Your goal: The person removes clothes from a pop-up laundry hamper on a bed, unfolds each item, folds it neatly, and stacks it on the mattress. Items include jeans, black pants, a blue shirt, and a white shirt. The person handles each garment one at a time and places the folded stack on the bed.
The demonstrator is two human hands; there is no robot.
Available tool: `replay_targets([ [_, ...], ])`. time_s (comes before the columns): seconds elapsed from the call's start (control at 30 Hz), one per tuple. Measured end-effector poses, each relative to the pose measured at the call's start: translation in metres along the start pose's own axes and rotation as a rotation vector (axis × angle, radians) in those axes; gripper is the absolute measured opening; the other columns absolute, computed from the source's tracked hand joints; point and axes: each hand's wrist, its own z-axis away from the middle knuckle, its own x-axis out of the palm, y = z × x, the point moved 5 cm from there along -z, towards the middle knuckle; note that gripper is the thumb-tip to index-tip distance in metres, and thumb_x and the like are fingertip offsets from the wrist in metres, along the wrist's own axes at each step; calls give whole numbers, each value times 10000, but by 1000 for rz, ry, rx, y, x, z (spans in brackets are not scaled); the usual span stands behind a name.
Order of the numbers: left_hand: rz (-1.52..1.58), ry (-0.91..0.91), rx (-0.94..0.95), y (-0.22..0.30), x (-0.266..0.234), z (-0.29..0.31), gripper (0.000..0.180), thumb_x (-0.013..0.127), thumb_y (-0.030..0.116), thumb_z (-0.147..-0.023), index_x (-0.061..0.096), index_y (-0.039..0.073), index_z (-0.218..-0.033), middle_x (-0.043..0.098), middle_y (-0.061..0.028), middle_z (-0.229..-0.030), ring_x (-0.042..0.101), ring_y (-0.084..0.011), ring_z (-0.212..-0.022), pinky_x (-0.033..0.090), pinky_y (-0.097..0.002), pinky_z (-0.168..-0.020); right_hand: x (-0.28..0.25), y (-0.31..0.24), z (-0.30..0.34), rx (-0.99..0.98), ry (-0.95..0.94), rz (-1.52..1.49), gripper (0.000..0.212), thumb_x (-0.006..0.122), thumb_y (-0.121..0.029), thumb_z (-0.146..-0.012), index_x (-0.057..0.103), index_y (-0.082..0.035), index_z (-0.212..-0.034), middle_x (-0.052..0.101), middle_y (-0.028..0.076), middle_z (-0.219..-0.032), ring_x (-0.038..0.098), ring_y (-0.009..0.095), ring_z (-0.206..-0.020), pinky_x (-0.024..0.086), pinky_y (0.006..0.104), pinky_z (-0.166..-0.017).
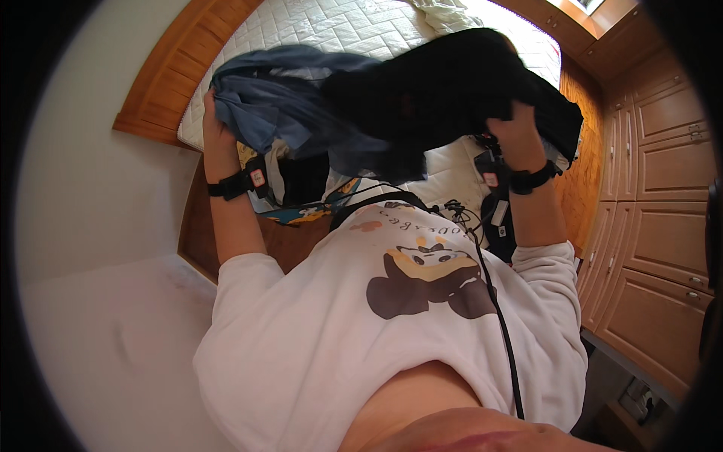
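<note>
Blue cloth (256,117) and black cloth (437,90) stretch over the bed (316,30), left edge to right, outstretched left hand (216,126) clutching blue, right hand (520,135) black.

Seeing a plain white wall (98,173) on the left. Beside it, seeing an orange-brown wooden bed board (167,79), running along a big white mattress (301,32) with a zigzag pattern. Seeing orange wooden floor (578,207) on the right, and next to it tall light-brown cupboards (666,177) with little silver handles (694,129). Seeing bright light (531,19) falling on the far right corner of the mattress, making it glow.
</note>
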Motion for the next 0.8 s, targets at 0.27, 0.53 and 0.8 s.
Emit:
replay_targets([
  [0.27,-1600,-2,-47,-70,-50,-20,593,643,427,-888,551,-64,-1206,633,-156,-1158,598,-265,-1081,471,-365,-935,-14,9,-3,248,-105,-344,636,730,-175,-792,487,27,-1344,570,123,-1314,553,206,-1196,434,346,-1014],
  [0.53,-961,-1012,225,-187,170,78,1067,788,487,-754,202,11,-1507,279,-209,-1532,299,-311,-1416,310,-408,-1120,-46,-1,-8,118,-253,-46,528,718,-130,-818,535,-2,-1296,627,110,-1206,607,170,-1092,491,288,-934],
  [0.8,-683,-1147,255,-177,333,125,425,597,38,-827,567,-7,-1249,687,-122,-1042,639,-191,-952,503,-294,-857,-59,1,-1,632,-169,508,222,476,-33,-926,639,-13,-1075,675,81,-983,635,176,-879,507,294,-808],
])
